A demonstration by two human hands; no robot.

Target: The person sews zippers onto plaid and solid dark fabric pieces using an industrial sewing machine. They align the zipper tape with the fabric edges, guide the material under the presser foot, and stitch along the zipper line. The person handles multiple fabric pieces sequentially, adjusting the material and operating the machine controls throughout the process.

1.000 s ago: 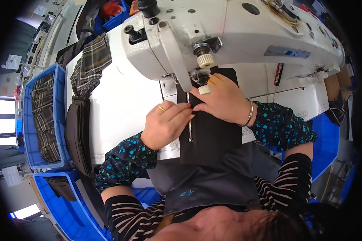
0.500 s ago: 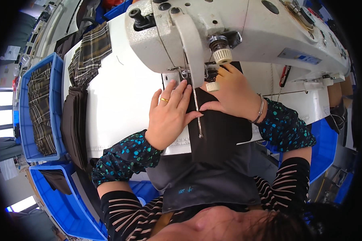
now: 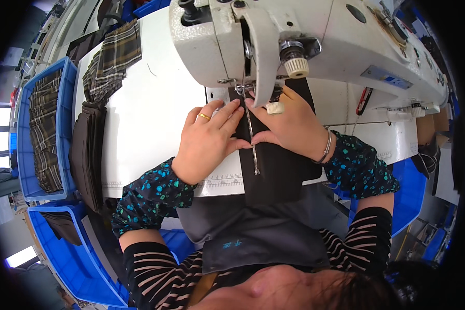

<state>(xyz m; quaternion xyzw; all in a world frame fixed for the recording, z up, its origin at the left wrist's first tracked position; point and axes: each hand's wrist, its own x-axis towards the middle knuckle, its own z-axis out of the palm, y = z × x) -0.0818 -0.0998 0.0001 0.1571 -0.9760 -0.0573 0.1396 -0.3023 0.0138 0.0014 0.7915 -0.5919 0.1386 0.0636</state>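
A piece of dark fabric [image 3: 276, 181] lies under the sewing machine's [image 3: 294, 31] needle area and hangs over the table's near edge. Down its middle runs a metal zipper [image 3: 255, 161], teeth showing. To the zipper's left, my left hand [image 3: 207, 133] rests with fingers stretched toward the presser foot [image 3: 241, 89], thumb tip touching the zipper. My right hand [image 3: 289, 124] lies flat on the fabric at the right, its thumb meeting the left one at the zipper. The machine head partly hides my right fingers. Both hands press on the cloth rather than grip it.
At the left, a stack of folded dark pieces [image 3: 88, 155] and plaid cloth [image 3: 113, 57] lie on the white table [image 3: 155, 124]. Blue bins [image 3: 70, 129] stand beside it, one holding plaid pieces. A red-and-black tool [image 3: 364, 101] lies right of the machine.
Both hands still press the fabric. My left hand sits slightly farther left in view, its thumb now against the zipper. The whole view has shifted a little.
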